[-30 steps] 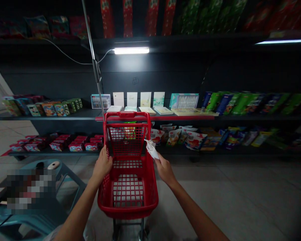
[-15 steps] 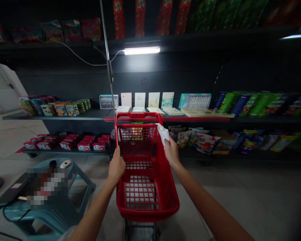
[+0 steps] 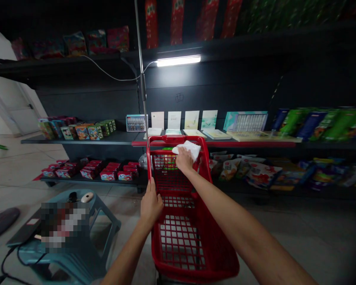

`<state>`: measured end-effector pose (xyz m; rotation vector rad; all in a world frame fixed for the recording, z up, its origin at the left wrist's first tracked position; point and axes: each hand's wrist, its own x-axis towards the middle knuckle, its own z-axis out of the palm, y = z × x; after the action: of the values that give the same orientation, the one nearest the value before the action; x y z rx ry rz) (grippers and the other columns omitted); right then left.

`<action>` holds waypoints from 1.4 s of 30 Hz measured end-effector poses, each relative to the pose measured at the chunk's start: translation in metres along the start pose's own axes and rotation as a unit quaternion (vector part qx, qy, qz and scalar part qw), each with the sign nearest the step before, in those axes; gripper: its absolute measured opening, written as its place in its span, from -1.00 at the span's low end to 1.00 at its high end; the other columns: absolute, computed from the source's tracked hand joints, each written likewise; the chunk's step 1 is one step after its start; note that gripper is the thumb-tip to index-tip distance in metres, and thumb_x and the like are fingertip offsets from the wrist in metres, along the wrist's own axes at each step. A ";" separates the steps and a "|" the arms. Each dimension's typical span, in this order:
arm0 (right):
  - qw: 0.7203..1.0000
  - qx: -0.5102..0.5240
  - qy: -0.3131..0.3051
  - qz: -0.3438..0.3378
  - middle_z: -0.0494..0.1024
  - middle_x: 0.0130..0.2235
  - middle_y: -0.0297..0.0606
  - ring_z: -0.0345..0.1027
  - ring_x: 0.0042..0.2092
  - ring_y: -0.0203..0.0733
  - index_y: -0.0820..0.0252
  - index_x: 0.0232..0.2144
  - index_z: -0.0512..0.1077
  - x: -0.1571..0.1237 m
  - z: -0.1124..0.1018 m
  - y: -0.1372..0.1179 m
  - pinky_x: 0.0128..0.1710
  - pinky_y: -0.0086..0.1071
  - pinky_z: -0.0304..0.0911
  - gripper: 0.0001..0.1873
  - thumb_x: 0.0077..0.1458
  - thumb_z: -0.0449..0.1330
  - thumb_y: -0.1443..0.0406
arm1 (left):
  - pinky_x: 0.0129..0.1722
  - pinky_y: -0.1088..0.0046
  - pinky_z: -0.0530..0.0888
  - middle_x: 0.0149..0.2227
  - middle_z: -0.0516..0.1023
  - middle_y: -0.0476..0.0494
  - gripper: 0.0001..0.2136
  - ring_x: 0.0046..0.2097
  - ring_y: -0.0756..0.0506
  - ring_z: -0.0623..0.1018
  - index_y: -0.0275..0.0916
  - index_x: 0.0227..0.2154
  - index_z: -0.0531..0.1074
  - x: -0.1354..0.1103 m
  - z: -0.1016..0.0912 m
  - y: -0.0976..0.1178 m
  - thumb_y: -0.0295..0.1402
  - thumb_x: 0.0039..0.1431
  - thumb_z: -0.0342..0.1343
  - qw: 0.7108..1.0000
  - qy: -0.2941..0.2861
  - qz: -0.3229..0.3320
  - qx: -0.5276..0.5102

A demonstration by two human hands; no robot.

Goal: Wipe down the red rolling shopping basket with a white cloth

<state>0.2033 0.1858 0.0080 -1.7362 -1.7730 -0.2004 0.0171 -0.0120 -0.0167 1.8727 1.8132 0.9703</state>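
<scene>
A red plastic shopping cart (image 3: pixel 192 253) stands right in front of me, its mesh basket empty in the near part. My left hand (image 3: pixel 151 204) grips the cart's left rim near the upright corner. My right hand (image 3: pixel 184 159) reaches over the far end and presses a crumpled white cloth (image 3: pixel 188 148) against the top of the cart's far rim, fingers closed on the cloth. A green and orange packet (image 3: pixel 168 158) shows through the far mesh.
Dark shelves (image 3: pixel 112 138) run across the back with boxes, cards and snack bags, a lit tube lamp (image 3: pixel 178 60) above. A metal pole (image 3: pixel 141 75) rises behind the cart. A teal plastic stool (image 3: pixel 86 237) with a mouse and cables stands at the lower left. Grey tile floor lies to the right.
My right hand moved up and forward with the cloth from the cart's right side to its far top rim. The view shifted, so the cart sits further right. My left hand kept its grip.
</scene>
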 end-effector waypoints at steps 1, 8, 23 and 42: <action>0.999 0.000 0.000 -0.036 0.30 0.33 0.04 0.09 0.38 -0.03 0.45 0.27 0.31 0.000 0.007 -0.013 0.44 -0.10 -0.24 -0.44 0.25 -0.07 0.45 | 0.28 0.29 0.34 0.47 0.04 -0.20 -0.22 0.28 -0.23 0.42 -0.08 0.46 -0.06 0.000 0.001 0.000 -0.47 0.21 0.06 1.000 0.000 -0.003 0.002; 0.964 -0.008 0.017 -0.264 0.26 0.37 -0.02 0.02 0.41 -0.03 0.41 0.33 0.24 -0.013 0.037 -0.074 0.43 -0.09 -0.18 -0.42 0.29 -0.08 0.45 | 0.27 0.29 0.35 0.47 0.03 -0.29 -0.29 0.27 -0.23 0.44 -0.19 0.46 -0.06 -0.002 0.007 0.006 -0.45 0.26 -0.03 1.000 0.004 -0.012 0.022; 0.998 -0.050 0.038 0.010 0.13 0.43 -0.15 0.00 0.42 -0.08 0.22 0.43 0.07 -0.070 0.044 0.069 0.40 -0.14 -0.10 -0.26 0.23 -0.16 0.53 | 0.27 0.29 0.36 0.46 0.07 -0.19 -0.33 0.26 -0.21 0.45 -0.11 0.45 -0.01 -0.004 0.009 0.019 -0.47 0.28 -0.08 1.000 -0.002 -0.016 0.008; 0.998 0.036 -0.007 -0.047 0.00 0.47 -0.19 -0.22 0.48 -0.10 0.16 0.46 -0.04 -0.078 0.091 0.006 0.41 -0.05 -0.14 -0.19 0.17 -0.13 0.51 | 0.27 0.25 0.36 0.45 0.09 -0.13 -0.25 0.28 -0.21 0.44 -0.05 0.46 -0.06 -0.005 0.045 0.041 -0.48 0.23 -0.01 1.000 -0.010 -0.027 -0.012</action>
<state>0.1731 0.1682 -0.1068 -1.6086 -1.8523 -0.1623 0.0782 -0.0127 -0.0217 1.8023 1.8236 0.9470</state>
